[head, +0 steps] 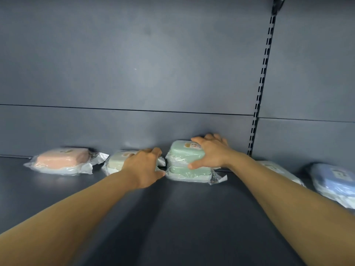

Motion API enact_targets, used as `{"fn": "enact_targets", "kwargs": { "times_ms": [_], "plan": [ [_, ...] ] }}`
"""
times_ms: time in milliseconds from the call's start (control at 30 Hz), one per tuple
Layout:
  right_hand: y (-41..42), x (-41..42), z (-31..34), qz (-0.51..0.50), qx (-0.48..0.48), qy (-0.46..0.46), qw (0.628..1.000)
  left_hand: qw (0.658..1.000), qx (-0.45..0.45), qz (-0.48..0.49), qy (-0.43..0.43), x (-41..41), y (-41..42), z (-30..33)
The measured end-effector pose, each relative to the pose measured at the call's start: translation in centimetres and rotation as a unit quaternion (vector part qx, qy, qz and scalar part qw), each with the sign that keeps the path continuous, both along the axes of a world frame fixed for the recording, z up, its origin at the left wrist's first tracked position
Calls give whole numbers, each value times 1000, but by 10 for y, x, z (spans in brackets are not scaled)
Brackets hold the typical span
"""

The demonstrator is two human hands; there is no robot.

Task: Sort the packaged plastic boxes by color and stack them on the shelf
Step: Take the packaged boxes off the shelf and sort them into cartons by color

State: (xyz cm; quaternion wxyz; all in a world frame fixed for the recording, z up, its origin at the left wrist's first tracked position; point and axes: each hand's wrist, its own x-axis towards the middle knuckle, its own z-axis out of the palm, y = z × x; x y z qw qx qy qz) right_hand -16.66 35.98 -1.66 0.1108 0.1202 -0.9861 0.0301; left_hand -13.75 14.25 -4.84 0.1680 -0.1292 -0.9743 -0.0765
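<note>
Two green wrapped boxes stand stacked at the back of the dark shelf [172, 217]. My right hand [211, 152] grips the top green box [182, 152] from the right, thumb on its front and fingers over its top. The lower green box [184, 171] lies under it. My left hand [144, 166] rests over a pale cream wrapped box [115, 162] just left of the stack, thumb near the stack's left side. A pink wrapped box [61, 160] lies further left. A blue wrapped box [332, 179] sits at the far right.
A pale wrapped box [278, 169] lies behind my right forearm, partly hidden. The grey back panel [134, 73] rises right behind the boxes, with a slotted upright [259, 93] at the right. The shelf's front part stretches toward me under both arms.
</note>
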Motion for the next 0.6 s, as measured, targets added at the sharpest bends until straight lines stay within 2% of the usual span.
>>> {"fn": "enact_targets", "kwargs": {
  "times_ms": [200,367,433,600],
  "plan": [
    [38,32,15,-23,-138,107,984,999,18,-24,-29,-17,27,1],
    [70,56,12,-36,-160,102,981,990,14,-97,-99,-37,65,-5],
    [77,64,9,-37,-159,104,981,989,2,-95,-117,-43,75,-9],
    [91,78,1,-43,-157,123,979,993,-42,-51,-94,-39,83,-12]
  ]
}}
